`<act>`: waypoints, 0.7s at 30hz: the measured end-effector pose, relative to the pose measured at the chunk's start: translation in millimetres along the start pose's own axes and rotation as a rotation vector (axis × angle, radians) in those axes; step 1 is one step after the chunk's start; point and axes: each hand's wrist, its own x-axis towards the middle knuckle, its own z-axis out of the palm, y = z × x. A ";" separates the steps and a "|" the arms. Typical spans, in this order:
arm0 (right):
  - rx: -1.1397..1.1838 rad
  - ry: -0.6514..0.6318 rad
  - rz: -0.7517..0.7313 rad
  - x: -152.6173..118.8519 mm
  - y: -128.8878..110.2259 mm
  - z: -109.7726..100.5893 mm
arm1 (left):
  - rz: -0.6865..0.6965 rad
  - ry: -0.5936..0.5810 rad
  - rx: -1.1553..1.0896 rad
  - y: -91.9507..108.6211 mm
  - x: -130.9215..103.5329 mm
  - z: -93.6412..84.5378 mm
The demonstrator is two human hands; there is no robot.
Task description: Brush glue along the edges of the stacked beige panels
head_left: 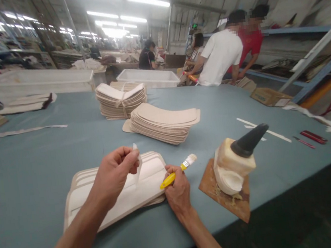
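Note:
My left hand (120,172) is closed, pinching a thin translucent white strip (137,165) that hangs down over the flat beige panels (92,193). These panels have rounded corners and lie overlapped on the table, with white faces and tan edges. My right hand (177,187) grips a yellow-handled paintbrush (172,178), its pale bristles pointing up and right. That hand rests at the right end of the panels, and some of its fingers are hidden. To its right, a glue container (233,164) with a black cone stands on a glue-stained brown board (207,181).
Beyond the panels lie a loose stack of beige pieces (165,120) and a tied stack (120,101). Red-handled tools (313,137) and white strips (264,130) lie on the right of the blue-green table (211,106). Several people work behind it, near a white bin (147,76).

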 end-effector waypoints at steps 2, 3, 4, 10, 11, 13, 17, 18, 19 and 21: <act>0.016 0.005 -0.007 -1.5 -0.1 0.4 | 0.007 -0.022 -0.068 6.3 4.7 10.6; 0.024 0.006 -0.011 -1.9 -0.1 0.4 | 0.014 -0.037 -0.095 9.4 6.7 16.3; 0.032 0.008 -0.013 -2.2 -0.1 0.4 | 0.024 -0.055 -0.117 12.6 8.2 22.3; 0.042 0.029 -0.021 -2.1 1.1 1.7 | 0.062 -0.180 -0.227 32.3 13.3 54.2; 0.039 0.034 -0.023 -2.1 1.5 2.2 | 0.065 -0.191 -0.244 35.6 14.5 57.3; 0.035 0.042 -0.023 -2.5 2.1 3.2 | 0.066 -0.198 -0.283 42.0 17.4 61.2; 0.031 0.042 -0.011 -3.0 2.9 4.4 | 0.069 -0.185 -0.356 52.1 21.3 58.6; 0.031 0.041 -0.005 -2.8 3.0 4.3 | 0.066 -0.174 -0.365 53.5 20.7 55.6; 0.031 0.039 0.001 -2.5 3.0 4.1 | 0.060 -0.154 -0.369 54.2 19.1 51.4; 0.031 0.033 0.014 -1.4 2.9 3.3 | 0.039 -0.090 -0.356 52.9 13.0 39.0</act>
